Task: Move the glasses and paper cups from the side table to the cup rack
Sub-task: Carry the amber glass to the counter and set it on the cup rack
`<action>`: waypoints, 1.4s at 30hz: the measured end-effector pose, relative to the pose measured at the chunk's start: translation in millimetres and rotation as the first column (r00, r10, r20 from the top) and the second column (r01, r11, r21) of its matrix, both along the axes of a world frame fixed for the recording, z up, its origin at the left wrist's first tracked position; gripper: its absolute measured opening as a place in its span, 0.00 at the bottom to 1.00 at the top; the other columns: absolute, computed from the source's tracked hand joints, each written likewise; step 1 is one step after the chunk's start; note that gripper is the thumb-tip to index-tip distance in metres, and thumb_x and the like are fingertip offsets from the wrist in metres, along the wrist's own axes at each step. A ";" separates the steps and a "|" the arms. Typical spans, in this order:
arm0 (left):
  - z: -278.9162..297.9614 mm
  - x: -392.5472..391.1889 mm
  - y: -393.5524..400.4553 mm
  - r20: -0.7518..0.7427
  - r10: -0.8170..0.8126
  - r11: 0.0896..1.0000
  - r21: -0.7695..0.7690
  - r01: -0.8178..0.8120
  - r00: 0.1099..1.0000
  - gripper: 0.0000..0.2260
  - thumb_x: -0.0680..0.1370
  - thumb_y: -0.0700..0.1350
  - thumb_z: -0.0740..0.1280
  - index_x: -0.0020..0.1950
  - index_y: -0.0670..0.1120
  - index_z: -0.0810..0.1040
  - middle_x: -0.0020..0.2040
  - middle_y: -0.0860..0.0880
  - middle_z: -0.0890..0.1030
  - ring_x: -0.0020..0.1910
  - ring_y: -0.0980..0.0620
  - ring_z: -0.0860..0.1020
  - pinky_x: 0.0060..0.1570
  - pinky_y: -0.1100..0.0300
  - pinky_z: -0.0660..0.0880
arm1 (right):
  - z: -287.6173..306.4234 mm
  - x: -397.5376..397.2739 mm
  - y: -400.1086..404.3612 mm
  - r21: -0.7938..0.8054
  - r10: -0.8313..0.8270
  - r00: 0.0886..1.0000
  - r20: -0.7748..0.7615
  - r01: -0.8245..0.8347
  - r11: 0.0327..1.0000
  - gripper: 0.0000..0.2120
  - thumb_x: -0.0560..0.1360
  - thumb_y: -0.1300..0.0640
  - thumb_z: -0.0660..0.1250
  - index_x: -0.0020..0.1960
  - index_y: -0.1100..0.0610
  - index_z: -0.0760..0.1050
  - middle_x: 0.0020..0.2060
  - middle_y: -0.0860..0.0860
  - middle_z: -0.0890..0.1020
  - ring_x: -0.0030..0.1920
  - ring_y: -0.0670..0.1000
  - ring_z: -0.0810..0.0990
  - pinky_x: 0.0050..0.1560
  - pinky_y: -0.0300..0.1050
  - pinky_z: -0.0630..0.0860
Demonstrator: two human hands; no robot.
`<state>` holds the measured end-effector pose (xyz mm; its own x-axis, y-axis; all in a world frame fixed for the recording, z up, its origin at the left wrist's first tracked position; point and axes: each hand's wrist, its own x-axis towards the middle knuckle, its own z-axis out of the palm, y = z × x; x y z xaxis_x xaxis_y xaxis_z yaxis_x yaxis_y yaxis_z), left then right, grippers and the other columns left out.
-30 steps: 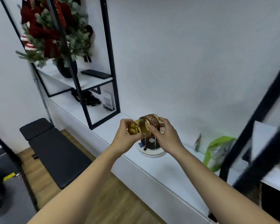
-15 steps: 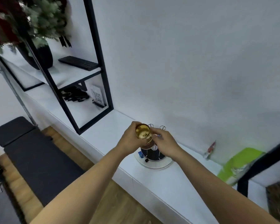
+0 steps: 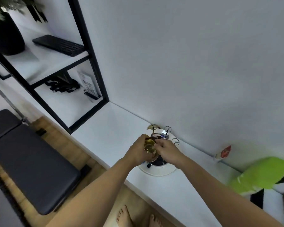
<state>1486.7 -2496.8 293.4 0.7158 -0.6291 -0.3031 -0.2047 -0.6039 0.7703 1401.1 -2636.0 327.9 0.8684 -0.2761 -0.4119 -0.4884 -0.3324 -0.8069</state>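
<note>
The cup rack (image 3: 168, 169) stands on the white ledge against the wall, a round white base with upright wire pegs ending in loops. One cup rim (image 3: 159, 136) shows among the pegs behind my hands. My left hand (image 3: 137, 152) grips an amber glass (image 3: 149, 145) over the rack's near left side. My right hand (image 3: 167, 150) meets it from the right, fingertips curled onto the same glass. A brown paper cup (image 3: 152, 159) edge shows just under the glass; who holds it is hidden.
White ledge (image 3: 105, 128) runs along the wall. A black-framed shelf (image 3: 92, 66) with a keyboard, a vase and a QR sign stands at left. A green bag (image 3: 261, 172) and a small sachet (image 3: 224, 152) lie at right. A black bench (image 3: 31, 166) sits on the wooden floor.
Both hands moved down onto the rack with the glass and brown cup. The view tilted downward, so my feet and more of the ledge now show.
</note>
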 end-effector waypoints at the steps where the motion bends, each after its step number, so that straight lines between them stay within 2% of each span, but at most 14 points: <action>1: -6.7 0.5 -0.5 -0.021 -0.005 1.000 0.016 0.005 1.000 0.33 0.64 0.54 0.78 0.65 0.53 0.68 0.56 0.52 0.79 0.52 0.49 0.79 0.53 0.51 0.79 | -5.7 1.4 -0.5 0.004 -0.010 1.000 -0.021 0.010 1.000 0.13 0.83 0.58 0.59 0.61 0.57 0.80 0.56 0.51 0.83 0.58 0.51 0.80 0.64 0.49 0.74; 7: -40.0 9.0 -8.1 -0.044 -0.078 0.990 0.111 0.083 0.996 0.33 0.68 0.51 0.80 0.66 0.52 0.65 0.56 0.52 0.79 0.52 0.49 0.79 0.50 0.57 0.76 | -31.6 7.1 -2.1 0.007 0.000 0.991 -0.131 0.001 1.000 0.11 0.82 0.60 0.59 0.54 0.58 0.80 0.51 0.55 0.84 0.54 0.55 0.82 0.59 0.53 0.78; 11: -53.6 8.6 -11.6 -0.024 -0.122 0.979 0.162 0.124 0.992 0.30 0.70 0.50 0.79 0.66 0.53 0.66 0.56 0.52 0.79 0.53 0.49 0.79 0.49 0.57 0.75 | -42.5 6.6 -1.9 0.017 0.013 0.984 -0.178 -0.011 1.000 0.11 0.81 0.62 0.58 0.56 0.61 0.79 0.51 0.60 0.83 0.54 0.60 0.82 0.59 0.60 0.78; 15: -56.4 11.4 -14.9 0.021 -0.115 0.977 0.184 0.109 0.993 0.31 0.69 0.50 0.79 0.67 0.54 0.67 0.58 0.53 0.80 0.54 0.48 0.80 0.53 0.53 0.78 | -46.7 8.1 -4.3 0.012 0.012 0.988 -0.156 -0.010 1.000 0.14 0.81 0.63 0.57 0.60 0.58 0.79 0.53 0.57 0.83 0.55 0.56 0.82 0.59 0.57 0.79; 20: -58.8 12.8 -13.2 0.048 -0.152 0.966 0.218 0.138 0.987 0.32 0.70 0.52 0.79 0.68 0.53 0.67 0.62 0.51 0.79 0.57 0.47 0.79 0.55 0.50 0.79 | -48.2 9.1 -4.7 0.013 0.034 0.985 -0.170 -0.032 0.999 0.12 0.82 0.60 0.58 0.59 0.57 0.79 0.52 0.57 0.84 0.54 0.56 0.82 0.56 0.54 0.80; 26: -49.0 13.5 -10.3 0.013 -0.167 0.969 0.188 0.161 0.986 0.43 0.69 0.52 0.81 0.78 0.51 0.62 0.72 0.51 0.73 0.66 0.48 0.76 0.64 0.49 0.76 | -47.2 8.3 -7.1 -0.015 0.080 0.983 -0.165 -0.084 0.996 0.13 0.83 0.57 0.60 0.64 0.56 0.77 0.56 0.54 0.83 0.56 0.54 0.81 0.56 0.49 0.78; 29: -33.0 22.3 -8.9 -0.012 -0.216 0.966 0.145 0.216 0.976 0.38 0.72 0.47 0.79 0.77 0.48 0.64 0.70 0.49 0.74 0.67 0.48 0.75 0.65 0.52 0.75 | -39.0 11.6 -11.9 -0.066 0.104 0.985 -0.137 -0.114 0.991 0.20 0.83 0.55 0.61 0.73 0.58 0.70 0.67 0.54 0.77 0.66 0.53 0.76 0.60 0.39 0.69; 30: -25.5 26.3 -7.9 -0.002 -0.233 0.962 0.148 0.231 0.972 0.34 0.74 0.46 0.77 0.75 0.48 0.66 0.69 0.49 0.75 0.67 0.47 0.75 0.64 0.53 0.75 | -34.1 14.0 -13.7 -0.080 0.120 0.985 -0.127 -0.131 0.988 0.22 0.82 0.54 0.62 0.75 0.58 0.69 0.68 0.54 0.77 0.66 0.52 0.76 0.59 0.37 0.68; 33: 5.0 42.5 -7.4 0.094 -0.248 0.959 0.163 0.231 0.964 0.22 0.78 0.46 0.72 0.70 0.48 0.71 0.68 0.48 0.76 0.65 0.47 0.76 0.61 0.54 0.75 | -16.4 26.6 -21.0 -0.136 0.181 0.981 -0.069 -0.189 0.972 0.18 0.82 0.52 0.62 0.70 0.55 0.74 0.63 0.53 0.81 0.53 0.45 0.78 0.47 0.30 0.69; 35: 32.7 53.7 -8.3 0.195 -0.200 0.975 0.134 0.176 0.960 0.20 0.81 0.48 0.70 0.72 0.49 0.70 0.70 0.49 0.76 0.66 0.48 0.77 0.62 0.51 0.75 | 3.7 37.1 -25.6 -0.163 0.191 0.982 -0.001 -0.188 0.969 0.19 0.82 0.50 0.62 0.71 0.53 0.73 0.64 0.51 0.80 0.59 0.47 0.78 0.52 0.35 0.70; 37: 65.4 64.1 -9.0 0.309 -0.122 0.992 0.049 0.112 0.943 0.23 0.82 0.51 0.68 0.76 0.52 0.67 0.73 0.52 0.74 0.68 0.50 0.75 0.64 0.50 0.75 | 28.4 48.5 -30.2 -0.233 0.194 0.976 0.102 -0.166 0.958 0.22 0.82 0.48 0.62 0.74 0.51 0.69 0.67 0.51 0.77 0.63 0.50 0.77 0.57 0.41 0.70; 40: 120.5 76.6 -9.7 0.437 0.021 0.988 -0.145 0.047 0.899 0.28 0.82 0.57 0.66 0.80 0.57 0.60 0.78 0.57 0.68 0.73 0.55 0.70 0.66 0.51 0.73 | 72.3 62.9 -36.6 -0.344 0.189 0.937 0.293 -0.082 0.935 0.29 0.82 0.46 0.62 0.79 0.47 0.57 0.74 0.50 0.67 0.67 0.51 0.74 0.65 0.48 0.72; 42: 161.0 81.6 -8.5 0.483 0.107 0.962 -0.270 0.032 0.869 0.31 0.81 0.62 0.64 0.82 0.61 0.55 0.80 0.62 0.63 0.77 0.57 0.67 0.68 0.53 0.70 | 106.3 70.8 -40.3 -0.396 0.185 0.880 0.438 0.004 0.918 0.34 0.81 0.46 0.63 0.81 0.44 0.49 0.76 0.48 0.62 0.70 0.52 0.71 0.65 0.51 0.73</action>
<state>1568.3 -2505.3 454.5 0.7518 -0.6046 0.2631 -0.5773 -0.4108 0.7057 1471.9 -2676.3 434.2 0.9585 -0.2375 0.1576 -0.0473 -0.6779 -0.7337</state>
